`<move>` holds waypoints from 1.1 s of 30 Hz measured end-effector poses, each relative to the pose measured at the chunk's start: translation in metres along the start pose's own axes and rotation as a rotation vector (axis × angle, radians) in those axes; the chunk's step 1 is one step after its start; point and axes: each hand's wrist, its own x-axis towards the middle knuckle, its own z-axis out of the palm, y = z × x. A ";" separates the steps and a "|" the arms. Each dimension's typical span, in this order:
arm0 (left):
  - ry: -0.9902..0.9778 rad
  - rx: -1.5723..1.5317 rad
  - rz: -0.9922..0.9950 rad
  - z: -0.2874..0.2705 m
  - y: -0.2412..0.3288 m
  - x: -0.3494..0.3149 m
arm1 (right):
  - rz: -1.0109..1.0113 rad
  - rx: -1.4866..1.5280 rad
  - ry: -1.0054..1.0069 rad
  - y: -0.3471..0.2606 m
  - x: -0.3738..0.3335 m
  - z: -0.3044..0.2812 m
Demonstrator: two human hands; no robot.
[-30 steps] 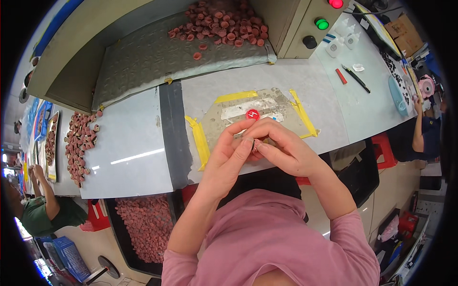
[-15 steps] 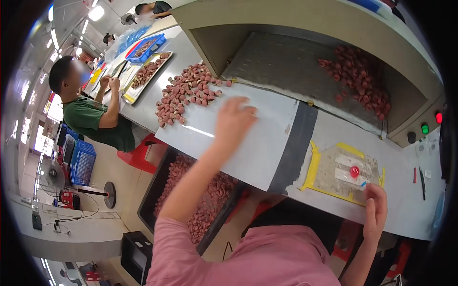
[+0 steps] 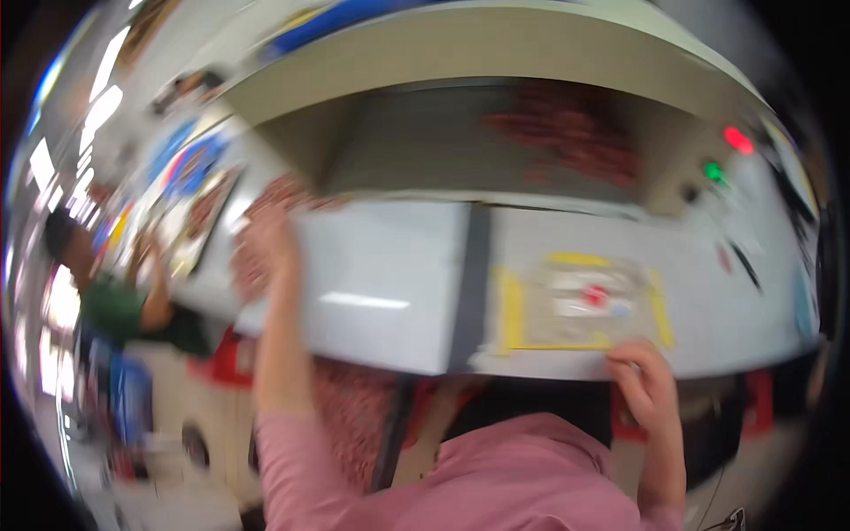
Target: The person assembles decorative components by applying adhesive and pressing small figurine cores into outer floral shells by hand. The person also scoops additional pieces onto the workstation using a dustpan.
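My left hand (image 3: pixel 270 234) is over the pile of small, round, reddish-pink pieces (image 3: pixel 283 189) at the left of the white work surface (image 3: pixel 390 257). Motion smears its fingers, so whether they grip a piece is hidden. My right hand (image 3: pixel 646 380) is at the table's front edge, just below a grey plate (image 3: pixel 540 329) bordered with yellow tape. Its fingers are loosely bent, with the thumb apart, and nothing shows between them. A small red round piece (image 3: pixel 595 296) sits on a pale strip on that plate.
A beige box-shaped housing (image 3: pixel 496 44) holds more reddish pieces (image 3: pixel 575 133) inside; red and green lights (image 3: pixel 714 172) are at its right. A dark bin (image 3: pixel 390 434) of pieces stands below the table. A person in green (image 3: pixel 119 305) sits left, near trays and a blue basket (image 3: pixel 195 165).
My left hand has moved left from the white surface to the pile. The whole view has swung and blurred. My right hand is now lower relative to the taped plate.
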 end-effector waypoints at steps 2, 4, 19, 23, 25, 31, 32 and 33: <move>0.186 -0.135 0.279 -0.017 0.004 -0.020 | 0.070 0.070 0.020 0.020 0.003 -0.021; 0.319 -0.283 0.331 -0.040 -0.010 -0.039 | 0.140 0.091 0.080 0.029 0.000 -0.059; 0.135 -0.933 0.804 -0.262 0.308 -0.098 | 0.201 0.877 1.457 0.188 -0.088 -0.425; 0.052 -0.979 0.697 -0.243 0.280 -0.089 | 0.287 1.022 1.470 0.205 -0.071 -0.429; 0.046 -1.005 0.667 -0.239 0.282 -0.088 | 0.089 0.882 1.291 0.217 -0.075 -0.445; 0.035 -1.049 0.619 -0.237 0.278 -0.086 | 0.212 0.579 1.344 0.219 -0.095 -0.402; 0.039 -1.057 0.615 -0.237 0.275 -0.086 | 0.206 0.551 1.303 0.206 -0.097 -0.389; 0.035 -1.061 0.608 -0.237 0.271 -0.085 | 0.202 0.524 1.258 0.192 -0.100 -0.372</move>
